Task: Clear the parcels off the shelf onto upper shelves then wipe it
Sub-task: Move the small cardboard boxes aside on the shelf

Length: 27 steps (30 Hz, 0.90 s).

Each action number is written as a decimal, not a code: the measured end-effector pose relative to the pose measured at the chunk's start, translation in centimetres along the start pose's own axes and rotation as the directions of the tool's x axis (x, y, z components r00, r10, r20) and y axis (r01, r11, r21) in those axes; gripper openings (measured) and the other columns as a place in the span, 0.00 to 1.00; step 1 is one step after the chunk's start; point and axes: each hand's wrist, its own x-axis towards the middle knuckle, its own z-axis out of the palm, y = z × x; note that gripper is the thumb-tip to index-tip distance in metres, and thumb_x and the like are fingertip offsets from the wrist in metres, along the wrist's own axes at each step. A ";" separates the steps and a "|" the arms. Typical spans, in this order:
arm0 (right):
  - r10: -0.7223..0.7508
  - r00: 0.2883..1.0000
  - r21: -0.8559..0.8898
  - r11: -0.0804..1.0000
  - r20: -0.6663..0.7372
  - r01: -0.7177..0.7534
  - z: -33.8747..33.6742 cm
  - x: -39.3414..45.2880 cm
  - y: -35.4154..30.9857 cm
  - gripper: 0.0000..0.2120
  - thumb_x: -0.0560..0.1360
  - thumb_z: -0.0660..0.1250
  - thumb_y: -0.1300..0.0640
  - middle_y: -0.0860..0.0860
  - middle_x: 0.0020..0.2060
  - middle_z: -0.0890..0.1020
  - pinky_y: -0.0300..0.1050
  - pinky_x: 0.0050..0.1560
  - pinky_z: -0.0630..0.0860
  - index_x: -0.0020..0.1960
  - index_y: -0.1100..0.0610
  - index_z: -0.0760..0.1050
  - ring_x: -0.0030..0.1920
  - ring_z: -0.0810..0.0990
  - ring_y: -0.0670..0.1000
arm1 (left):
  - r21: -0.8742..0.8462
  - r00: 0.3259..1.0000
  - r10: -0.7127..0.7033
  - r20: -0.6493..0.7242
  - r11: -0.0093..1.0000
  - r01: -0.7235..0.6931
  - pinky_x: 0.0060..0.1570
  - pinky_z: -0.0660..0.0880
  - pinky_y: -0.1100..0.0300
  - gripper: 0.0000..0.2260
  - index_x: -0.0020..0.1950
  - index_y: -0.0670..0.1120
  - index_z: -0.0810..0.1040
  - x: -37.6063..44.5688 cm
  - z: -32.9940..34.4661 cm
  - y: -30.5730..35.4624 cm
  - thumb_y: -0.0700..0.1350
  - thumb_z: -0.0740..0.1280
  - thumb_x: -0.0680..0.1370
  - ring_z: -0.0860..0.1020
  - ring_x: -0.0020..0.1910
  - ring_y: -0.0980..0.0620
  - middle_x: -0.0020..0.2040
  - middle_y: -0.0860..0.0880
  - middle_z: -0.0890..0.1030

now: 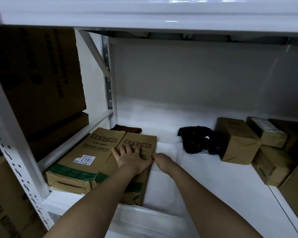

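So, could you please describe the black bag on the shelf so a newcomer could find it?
On the white shelf, look right of centre, toward the back. The black bag lies crumpled against the nearest brown box; it is the only dark, glossy, shapeless parcel there.

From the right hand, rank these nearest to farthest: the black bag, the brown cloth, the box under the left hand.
1. Box, touching the right hand, on its left.
2. Black bag, to its right.
3. Brown cloth, back left, behind the boxes.

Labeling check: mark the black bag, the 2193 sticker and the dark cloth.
black bag [199, 139], head view, crumpled middle.
2193 sticker [84, 159], head view, printed digits.
dark cloth [127, 129], head view, folded top.
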 end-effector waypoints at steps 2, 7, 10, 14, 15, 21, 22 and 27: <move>0.008 1.000 0.027 1.000 0.000 -0.008 0.0 0.0 0.2 0.13 0.83 0.51 0.52 0.57 0.54 0.74 0.41 0.51 0.63 0.57 0.57 0.72 0.50 0.67 0.49 | -0.023 0.999 0.000 0.034 1.000 0.000 0.68 0.36 0.33 0.38 0.78 0.57 0.44 0.1 0.3 0.0 0.74 0.43 0.72 0.40 0.76 0.39 0.79 0.44 0.44; 0.007 1.000 0.060 0.998 -0.001 -0.007 0.1 -0.2 0.2 0.09 0.82 0.52 0.51 0.53 0.50 0.70 0.41 0.51 0.63 0.52 0.55 0.67 0.50 0.67 0.50 | -0.041 0.997 0.004 0.080 0.999 -0.001 0.68 0.33 0.34 0.38 0.77 0.59 0.37 0.2 1.1 -0.2 0.75 0.41 0.72 0.35 0.76 0.41 0.78 0.46 0.38; 0.004 1.000 0.045 0.999 -0.001 -0.004 0.2 -0.7 -0.1 0.09 0.82 0.53 0.52 0.53 0.49 0.70 0.42 0.51 0.64 0.51 0.55 0.67 0.50 0.67 0.51 | -0.075 0.992 0.018 0.124 0.997 -0.009 0.68 0.32 0.34 0.38 0.77 0.59 0.38 0.5 0.8 -0.4 0.74 0.42 0.72 0.34 0.75 0.42 0.78 0.46 0.37; 0.043 0.999 0.066 0.997 0.009 -0.043 0.1 -1.3 -0.5 0.13 0.82 0.52 0.51 0.55 0.51 0.73 0.42 0.50 0.65 0.53 0.58 0.70 0.50 0.69 0.52 | -0.065 0.988 0.038 0.153 0.997 -0.029 0.69 0.34 0.35 0.37 0.77 0.59 0.38 0.3 0.4 -0.7 0.74 0.42 0.73 0.34 0.76 0.42 0.78 0.47 0.37; 0.055 0.998 0.074 0.996 0.016 -0.056 0.0 -1.5 -0.7 0.15 0.82 0.52 0.50 0.56 0.52 0.75 0.43 0.50 0.66 0.54 0.59 0.72 0.50 0.71 0.52 | -0.053 0.986 0.040 0.161 0.998 -0.032 0.69 0.35 0.36 0.37 0.77 0.59 0.38 0.3 0.3 -0.7 0.74 0.41 0.73 0.35 0.76 0.42 0.78 0.47 0.38; 0.032 0.998 0.056 0.998 -0.056 -0.028 -2.2 -2.5 -1.5 0.14 0.80 0.56 0.57 0.55 0.48 0.79 0.45 0.48 0.71 0.51 0.64 0.77 0.53 0.76 0.56 | 0.051 0.992 0.103 0.072 0.993 -0.107 0.71 0.46 0.39 0.32 0.77 0.52 0.57 0.4 -1.9 -0.4 0.67 0.46 0.77 0.54 0.75 0.40 0.77 0.42 0.57; 0.023 0.996 0.040 0.999 -0.088 -0.020 -2.7 -2.6 -1.5 0.12 0.79 0.57 0.58 0.53 0.41 0.77 0.44 0.42 0.68 0.43 0.62 0.75 0.48 0.75 0.55 | 0.029 0.990 0.136 0.045 0.990 -0.138 0.70 0.50 0.40 0.30 0.76 0.49 0.61 0.4 -2.4 -0.1 0.64 0.48 0.79 0.58 0.74 0.41 0.75 0.42 0.60; 0.080 0.969 0.133 0.990 -0.235 -0.049 -5.0 -3.2 -1.2 0.17 0.77 0.59 0.59 0.66 0.51 0.81 0.42 0.41 0.64 0.52 0.74 0.75 0.40 0.71 0.51 | -0.153 0.927 0.356 -0.114 0.916 -0.371 0.55 0.68 0.57 0.17 0.61 0.43 0.74 1.2 -4.2 1.9 0.48 0.50 0.83 0.75 0.56 0.48 0.61 0.45 0.77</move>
